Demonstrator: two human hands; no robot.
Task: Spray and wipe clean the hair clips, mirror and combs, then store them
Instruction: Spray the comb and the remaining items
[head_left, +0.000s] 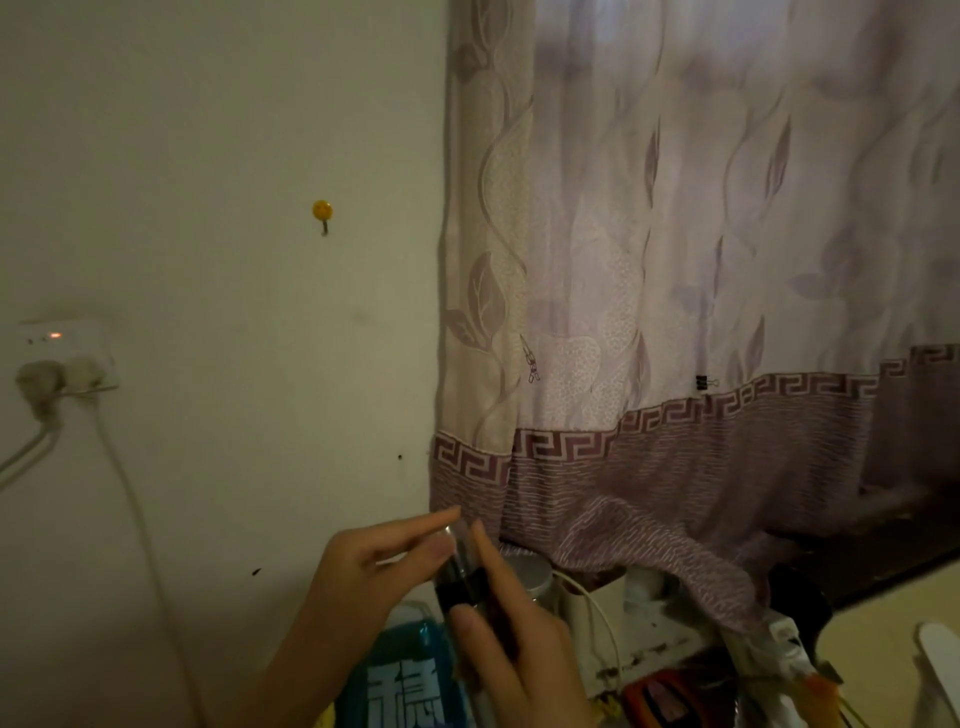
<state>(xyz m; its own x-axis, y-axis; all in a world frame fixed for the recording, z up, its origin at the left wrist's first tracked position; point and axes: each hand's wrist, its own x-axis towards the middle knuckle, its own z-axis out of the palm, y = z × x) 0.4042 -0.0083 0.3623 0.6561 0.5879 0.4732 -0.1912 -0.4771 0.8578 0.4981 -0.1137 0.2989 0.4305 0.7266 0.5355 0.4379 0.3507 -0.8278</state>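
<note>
Dim light covers a cluttered table edge (878, 618) below a pale wall (208, 208) and a mauve curtain (701, 260). Nearest us, our right hand (514, 639) curls thumb and fingers round a small dark cylindrical item (460, 582), which looks like a little spray bottle with a clear top, though the blur prevents us from confirming this. Our left hand (374, 566) pinches the upper end of the same item, index finger extended straight. We judge the step as preparing the sprayer; no hair clips, mirror or combs can be identified in view.

Risk: the item is held above crowded objects, so a slip of either grip could drop it among them; a cap twisted off in poor light could be lost.

Just beneath the hands stands a blue container (410, 670) with white lettering; its contents cannot be determined. Beyond it sit a round metallic lidded jar (530, 574) and a white cup (597, 597), contents hidden. Farther off, a yellow hook (322, 210) and a wall socket (67, 358) are fixed to the wall
</note>
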